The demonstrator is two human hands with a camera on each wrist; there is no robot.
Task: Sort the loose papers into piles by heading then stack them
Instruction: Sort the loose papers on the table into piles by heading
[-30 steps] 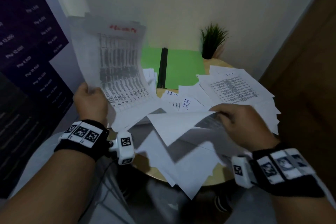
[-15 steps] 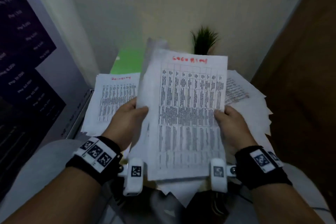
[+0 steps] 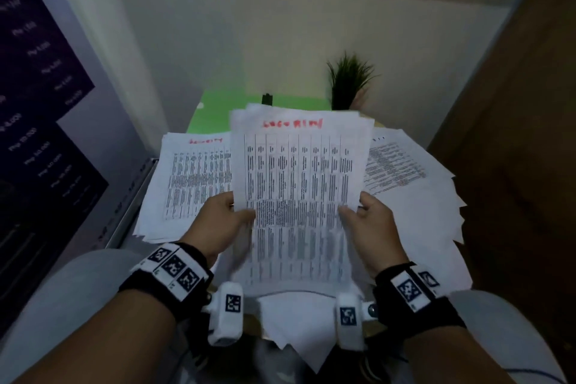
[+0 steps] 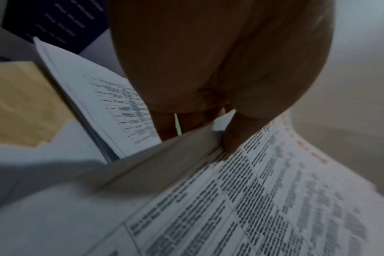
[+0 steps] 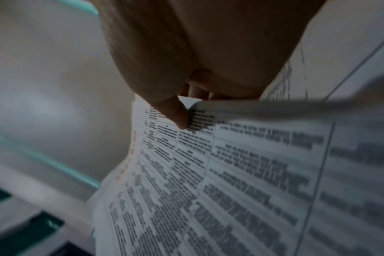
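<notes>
I hold a bundle of printed table sheets with a red heading point(image 3: 299, 184) upright in front of me. My left hand point(image 3: 223, 221) grips its left edge, thumb on the front; the left wrist view shows that thumb on the bundle point(image 4: 263, 199). My right hand point(image 3: 371, 224) grips the right edge, thumb pressed on the printed sheets point(image 5: 241, 173). A pile with a red heading point(image 3: 190, 184) lies at the left behind my left hand. Loose sheets point(image 3: 414, 196) are spread at the right.
A green folder point(image 3: 215, 115) with a black spine lies at the back of the round wooden table point(image 4: 18, 107). A small potted plant point(image 3: 347, 84) stands at the back right. A dark poster point(image 3: 37, 121) covers the left wall; a brown wall is close on the right.
One second ago my left hand held one sheaf up at the left while my right hand lifted loose sheets. Now both hands grip one bundle in the centre, and a pile lies at the left.
</notes>
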